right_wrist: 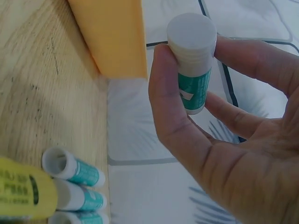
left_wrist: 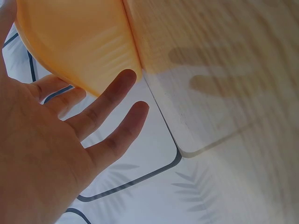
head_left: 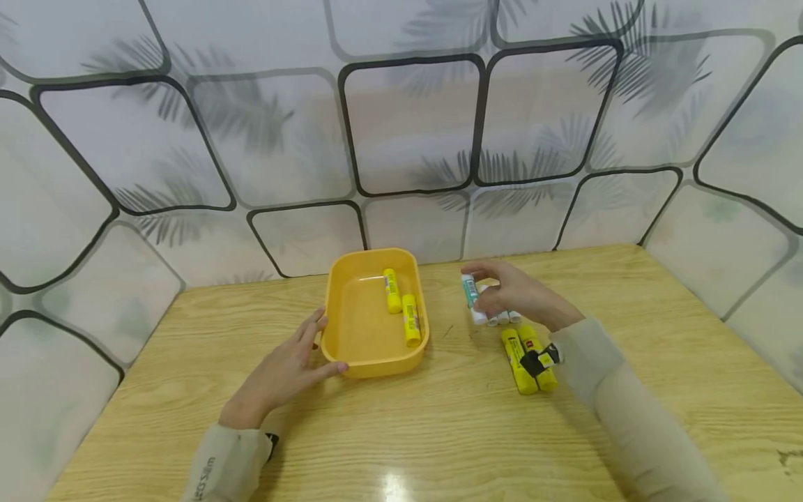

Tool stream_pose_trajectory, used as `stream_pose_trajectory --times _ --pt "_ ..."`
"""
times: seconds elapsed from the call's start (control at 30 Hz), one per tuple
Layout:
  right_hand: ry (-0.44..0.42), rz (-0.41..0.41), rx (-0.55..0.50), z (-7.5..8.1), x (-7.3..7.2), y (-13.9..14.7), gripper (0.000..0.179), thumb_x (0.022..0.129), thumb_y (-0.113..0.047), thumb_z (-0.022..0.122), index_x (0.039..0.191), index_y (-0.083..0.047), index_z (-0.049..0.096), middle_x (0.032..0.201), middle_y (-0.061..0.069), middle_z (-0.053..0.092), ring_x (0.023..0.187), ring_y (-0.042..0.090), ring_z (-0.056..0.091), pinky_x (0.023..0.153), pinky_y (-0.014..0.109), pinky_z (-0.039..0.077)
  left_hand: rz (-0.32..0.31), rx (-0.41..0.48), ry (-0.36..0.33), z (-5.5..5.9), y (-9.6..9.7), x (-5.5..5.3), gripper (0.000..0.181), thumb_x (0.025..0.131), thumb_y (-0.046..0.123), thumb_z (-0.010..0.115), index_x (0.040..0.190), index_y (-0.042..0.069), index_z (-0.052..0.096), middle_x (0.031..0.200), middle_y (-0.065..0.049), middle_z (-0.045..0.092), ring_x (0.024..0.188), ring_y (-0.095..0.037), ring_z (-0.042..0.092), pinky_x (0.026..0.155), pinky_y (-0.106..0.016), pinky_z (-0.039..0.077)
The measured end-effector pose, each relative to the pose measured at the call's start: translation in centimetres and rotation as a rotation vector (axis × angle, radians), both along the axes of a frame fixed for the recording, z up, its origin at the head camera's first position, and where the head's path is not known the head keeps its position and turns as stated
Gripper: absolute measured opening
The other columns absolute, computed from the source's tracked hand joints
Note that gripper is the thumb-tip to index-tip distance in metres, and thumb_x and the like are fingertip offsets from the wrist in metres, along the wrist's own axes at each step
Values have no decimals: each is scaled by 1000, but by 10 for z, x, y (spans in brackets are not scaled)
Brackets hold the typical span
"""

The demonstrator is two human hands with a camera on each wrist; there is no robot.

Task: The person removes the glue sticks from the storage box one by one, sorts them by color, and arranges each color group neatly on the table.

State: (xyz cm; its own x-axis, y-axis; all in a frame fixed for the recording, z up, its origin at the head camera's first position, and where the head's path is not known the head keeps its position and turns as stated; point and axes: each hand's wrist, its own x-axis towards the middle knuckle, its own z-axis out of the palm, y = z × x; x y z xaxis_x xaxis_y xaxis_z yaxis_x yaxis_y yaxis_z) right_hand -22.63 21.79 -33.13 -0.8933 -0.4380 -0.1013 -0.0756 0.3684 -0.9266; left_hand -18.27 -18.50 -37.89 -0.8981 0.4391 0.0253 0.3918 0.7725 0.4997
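Note:
My right hand [head_left: 517, 291] pinches a white glue stick [right_wrist: 195, 60] with a teal label between thumb and fingers, held above the table. Below it in the right wrist view lie more white glue sticks [right_wrist: 84, 173] side by side. Two yellow glue sticks [head_left: 519, 362] lie near my right wrist, partly hidden by the wrist camera. My left hand [head_left: 285, 373] is at the left side of a yellow-orange plastic bin [head_left: 335, 307], its fingers spread along the wall and its thumb at the near rim. Inside the bin are two yellow glue sticks [head_left: 410, 321], one farther back than the other.
The wooden table [head_left: 439, 446] meets a patterned wall covering [head_left: 414, 125] at the back and on both sides. The bin stands close to the back edge, left of the loose glue sticks, with bare wood between them.

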Motion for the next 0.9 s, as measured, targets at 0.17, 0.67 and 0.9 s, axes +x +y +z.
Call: stream_pose_trajectory --times 0.17,0.67,0.9 --pt "-10 11 -18 -1 3 10 73 84 5 60 151 8 32 150 34 30 93 25 61 74 33 56 -1 15 9 -1 1 0 101 95 58 63 162 3 11 163 -19 29 120 -38 60 101 -64 44" --pt "5 28 30 -2 17 30 78 80 2 64 151 8 33 150 35 27 92 29 61 78 36 53 7 11 0 0 -1 1 103 95 59 63 163 5 9 162 -18 31 120 -38 60 101 -64 44" --pt "9 33 39 -9 26 41 85 78 -4 70 152 10 29 151 36 26 91 28 63 84 39 52 -7 17 11 -1 -3 0 101 95 57 64 163 4 10 161 -19 33 118 -38 62 100 -63 46"
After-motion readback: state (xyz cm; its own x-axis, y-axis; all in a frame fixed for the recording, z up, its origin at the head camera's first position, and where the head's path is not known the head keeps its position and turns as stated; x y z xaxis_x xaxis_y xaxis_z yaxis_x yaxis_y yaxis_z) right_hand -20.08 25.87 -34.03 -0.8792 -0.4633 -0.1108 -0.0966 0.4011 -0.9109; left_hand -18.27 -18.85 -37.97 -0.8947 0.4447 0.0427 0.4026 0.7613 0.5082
